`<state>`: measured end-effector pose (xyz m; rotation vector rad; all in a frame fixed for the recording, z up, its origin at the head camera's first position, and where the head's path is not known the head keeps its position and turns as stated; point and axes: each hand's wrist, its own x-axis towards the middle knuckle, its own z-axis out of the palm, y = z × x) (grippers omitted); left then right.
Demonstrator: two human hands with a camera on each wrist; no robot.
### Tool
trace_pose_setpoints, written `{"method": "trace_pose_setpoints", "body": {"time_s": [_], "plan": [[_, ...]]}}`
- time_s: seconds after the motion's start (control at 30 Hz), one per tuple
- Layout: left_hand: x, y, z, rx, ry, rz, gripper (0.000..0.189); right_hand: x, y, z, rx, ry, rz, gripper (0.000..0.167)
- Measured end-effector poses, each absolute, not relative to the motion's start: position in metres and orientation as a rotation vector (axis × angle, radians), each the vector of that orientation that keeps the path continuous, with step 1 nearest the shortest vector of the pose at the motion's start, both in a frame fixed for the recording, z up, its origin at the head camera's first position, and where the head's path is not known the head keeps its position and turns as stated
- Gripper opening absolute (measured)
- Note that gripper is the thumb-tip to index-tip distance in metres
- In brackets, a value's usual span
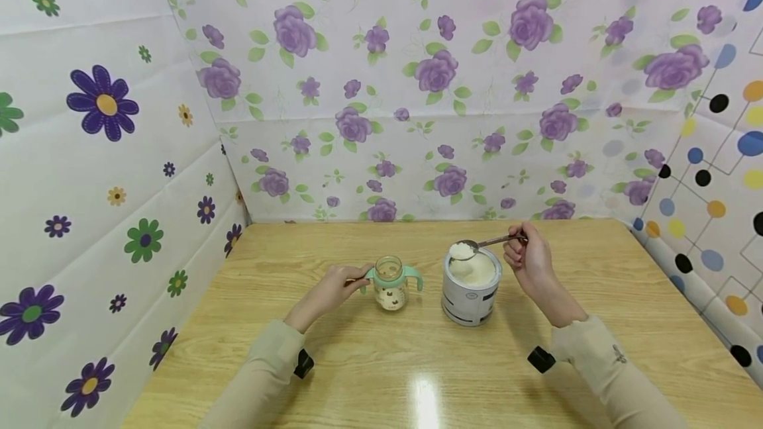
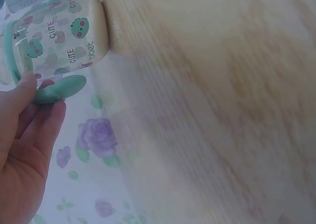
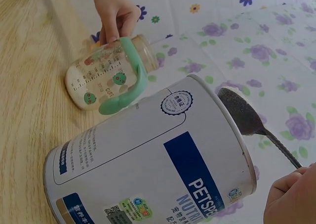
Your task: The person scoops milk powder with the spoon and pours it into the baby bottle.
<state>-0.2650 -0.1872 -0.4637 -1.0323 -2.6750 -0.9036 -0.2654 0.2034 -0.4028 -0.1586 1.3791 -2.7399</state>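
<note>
A clear baby bottle (image 1: 391, 293) with green handles and printed cartoon faces stands uncapped on the table, pale contents inside. My left hand (image 1: 337, 288) grips its left handle (image 2: 59, 89), thumb on top and fingers beneath. To the right stands a white powder can (image 1: 469, 298), open at the top and holding cream-coloured powder (image 1: 475, 271). In my right hand (image 1: 530, 263) a metal spoon (image 1: 492, 241) is pinched by its handle. The spoon's bowl, heaped with powder (image 1: 462, 251), is over the can's far rim.
The wooden table (image 1: 369, 376) runs back to a flowered cloth wall (image 1: 405, 138). Cloth with daisies (image 1: 143, 184) lines the left side, and dotted cloth (image 1: 709, 217) the right. Bottle and can stand close together.
</note>
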Motion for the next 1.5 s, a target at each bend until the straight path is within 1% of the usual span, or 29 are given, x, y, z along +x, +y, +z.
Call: {"method": "trace_pose_setpoints", "body": {"time_s": [0.23, 0.47, 0.6, 0.87, 1.07, 1.23, 1.5], "plan": [[-0.2642, -0.1865, -0.4592, -1.006, -2.743, -0.922, 0.035, -0.2652, 0.202, -0.4013, -0.142, 1.355, -2.751, 0.046], [-0.2635, -0.1864, -0.4583, -0.97, -2.764, -0.955, 0.034, -0.266, 0.2014, -0.4017, -0.141, 1.349, -2.75, 0.045], [-0.2648, -0.1865, -0.4602, -0.977, -2.757, -0.945, 0.038, -0.266, 0.2004, -0.4019, -0.149, 1.358, -2.745, 0.046], [-0.2653, -0.1863, -0.4619, -0.983, -2.75, -0.915, 0.04, -0.2654, 0.2, -0.3988, -0.139, 1.356, -2.74, 0.046], [-0.2644, -0.1853, -0.4593, -0.99, -2.725, -0.91, 0.036, -0.2661, 0.1995, -0.395, -0.128, 1.341, -2.733, 0.044], [-0.2655, -0.1861, -0.4605, -0.992, -2.744, -0.917, 0.041, -0.2665, 0.1982, -0.3937, -0.135, 1.309, -2.735, 0.045], [-0.2654, -0.1864, -0.4618, -0.999, -2.744, -0.899, 0.04, -0.2673, 0.1963, -0.3947, -0.162, 1.316, -2.731, 0.047]]}}
